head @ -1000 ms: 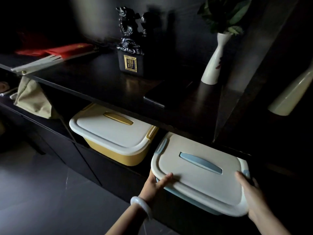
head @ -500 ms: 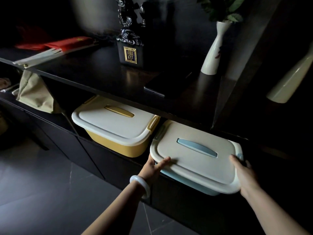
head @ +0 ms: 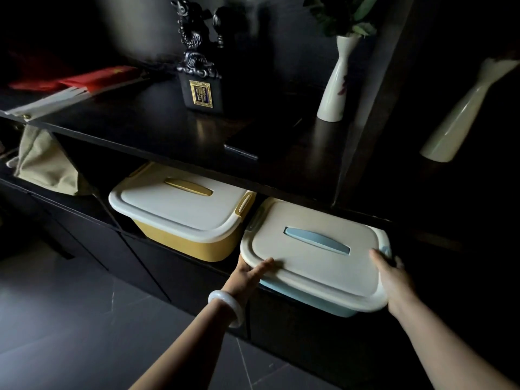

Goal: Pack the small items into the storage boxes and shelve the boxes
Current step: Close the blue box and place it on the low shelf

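A blue storage box point(head: 315, 260) with a cream lid and blue handle sits partly inside the lower shelf opening, its front still jutting out. My left hand point(head: 247, 274) grips its front left corner, thumb on the lid and fingers under the rim. My right hand point(head: 394, 277) grips the right end, thumb on the lid. To the left, a yellow storage box point(head: 183, 209) with a cream lid sits on the same lower shelf point(head: 112, 220), touched by neither hand.
On the dark upper shelf point(head: 140, 122) stand a black dragon statue point(head: 197, 66), a white vase point(head: 334, 88) with leaves and red flags point(head: 84, 80). A beige cloth bag point(head: 47, 164) hangs at the left. A second pale vase point(head: 461, 114) is at the right.
Both hands have pushed the blue box further back into the lower shelf beside the yellow box. The camera view has shifted slightly.
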